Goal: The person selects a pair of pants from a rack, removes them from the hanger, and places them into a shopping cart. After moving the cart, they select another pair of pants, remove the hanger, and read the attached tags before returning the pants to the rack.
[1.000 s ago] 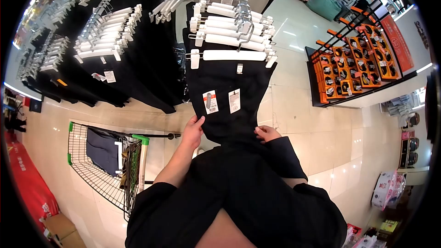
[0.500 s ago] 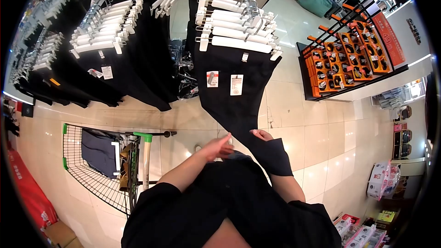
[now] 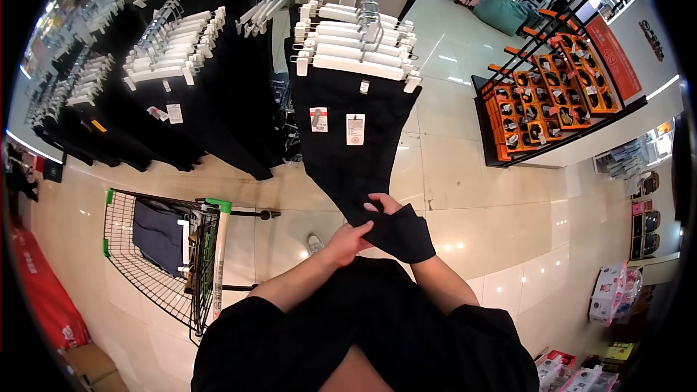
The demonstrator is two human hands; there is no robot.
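Note:
Black trousers (image 3: 356, 167) hang from the front white hanger (image 3: 356, 64) of a rack, with two tags near the waist. My left hand (image 3: 350, 241) pinches the edge of the lower trouser leg between thumb and fingers. The end of that leg lies over my right wrist and forearm, and my right hand (image 3: 383, 204) shows beyond it, fingers curled at the cloth. The part of the right palm under the fabric is hidden.
Left of me stands a wire shopping cart (image 3: 145, 276) holding folded dark cloth (image 3: 158, 236). More black trousers (image 3: 218, 116) hang at the left. An orange display rack (image 3: 552, 101) stands at the right. A shoe (image 3: 314, 242) shows on the tiled floor.
My left hand has moved right onto the trouser leg and closed on its edge. My right hand has shifted up and left, with the leg end still over its wrist. The view has shifted slightly.

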